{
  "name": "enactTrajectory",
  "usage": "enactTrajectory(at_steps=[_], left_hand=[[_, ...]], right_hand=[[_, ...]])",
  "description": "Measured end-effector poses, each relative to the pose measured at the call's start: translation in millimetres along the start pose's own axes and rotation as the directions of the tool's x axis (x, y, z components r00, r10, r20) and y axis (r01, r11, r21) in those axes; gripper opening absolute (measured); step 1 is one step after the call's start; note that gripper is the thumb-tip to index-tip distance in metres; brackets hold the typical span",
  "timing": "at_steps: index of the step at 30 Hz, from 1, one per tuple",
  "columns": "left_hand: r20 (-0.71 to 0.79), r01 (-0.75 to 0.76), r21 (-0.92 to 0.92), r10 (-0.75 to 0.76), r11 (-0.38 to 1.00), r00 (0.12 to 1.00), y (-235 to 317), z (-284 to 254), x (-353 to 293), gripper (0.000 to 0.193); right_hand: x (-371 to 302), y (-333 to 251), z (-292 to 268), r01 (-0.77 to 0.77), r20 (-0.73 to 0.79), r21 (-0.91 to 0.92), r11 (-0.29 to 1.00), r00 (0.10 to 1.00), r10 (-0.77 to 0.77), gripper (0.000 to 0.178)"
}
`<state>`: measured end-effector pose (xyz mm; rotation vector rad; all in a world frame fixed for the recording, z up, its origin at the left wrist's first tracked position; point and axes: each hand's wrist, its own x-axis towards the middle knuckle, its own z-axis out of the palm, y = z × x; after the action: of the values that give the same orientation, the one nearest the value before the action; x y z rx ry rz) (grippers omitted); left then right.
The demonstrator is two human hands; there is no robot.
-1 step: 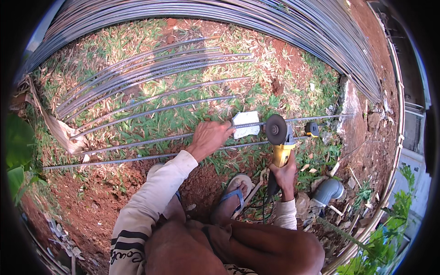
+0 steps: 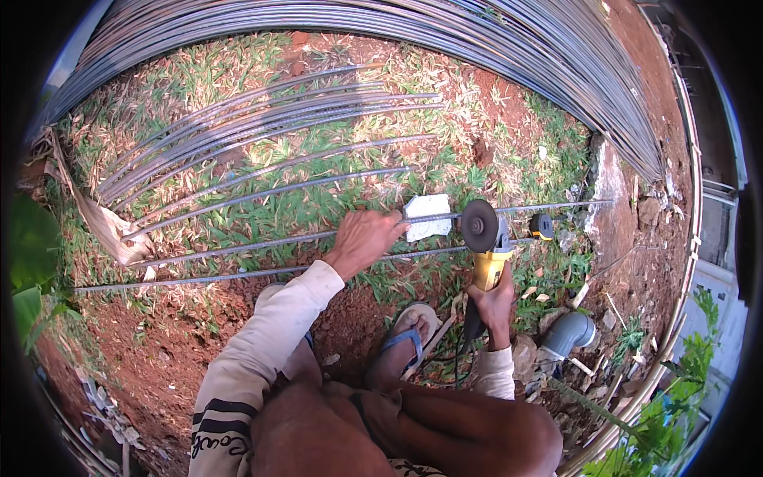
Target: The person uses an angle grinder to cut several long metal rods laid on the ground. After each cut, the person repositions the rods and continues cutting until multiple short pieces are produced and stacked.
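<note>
My left hand is closed round a long ribbed steel rebar, just left of a white block that lies under the bar. In my right hand is a yellow and black angle grinder, gripped by its body. Its dark round disc is up against the rebar, right of the block; whether it touches or spins I cannot tell. A second rebar runs nearer to my feet. Beyond the grinder lies a small black and yellow tape measure.
Several shorter rebars lie on the grass farther off. A big bundle of long bars curves along the far side. A grey pipe elbow sits at the right. My sandalled foot is close to the grinder's cable.
</note>
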<state>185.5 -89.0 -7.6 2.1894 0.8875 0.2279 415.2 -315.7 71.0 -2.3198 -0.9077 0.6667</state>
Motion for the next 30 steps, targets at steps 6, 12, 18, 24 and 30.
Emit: enactTrajectory(at_steps=[6,12,18,24,30], left_hand=[[0.014,0.003,-0.002,-0.003,1.000,1.000,-10.1,-8.4,2.6,0.038],[-0.010,-0.019,0.000,0.019,1.000,1.000,-13.8,-3.9,0.8,0.040],[-0.031,-0.053,0.008,0.053,0.999,0.998,-17.0,-1.4,-0.2,0.042],[-0.021,-0.075,0.057,0.076,0.996,0.997,-18.1,-2.7,0.6,0.043],[-0.021,-0.090,0.085,0.093,0.992,0.995,-17.9,-3.5,1.1,0.044]], right_hand=[[13.9,-4.5,3.8,0.008,0.028,0.050,0.999,1.000,-0.009,0.062],[16.3,0.1,7.1,0.087,0.034,-0.002,0.996,0.996,-0.087,0.055],[17.5,-2.8,7.1,0.029,0.047,-0.035,0.999,0.999,-0.027,0.059],[17.7,-5.0,11.5,0.091,0.019,-0.038,0.995,0.996,-0.091,0.062],[19.3,-6.6,12.6,0.088,0.024,-0.028,0.996,0.996,-0.087,0.067]])
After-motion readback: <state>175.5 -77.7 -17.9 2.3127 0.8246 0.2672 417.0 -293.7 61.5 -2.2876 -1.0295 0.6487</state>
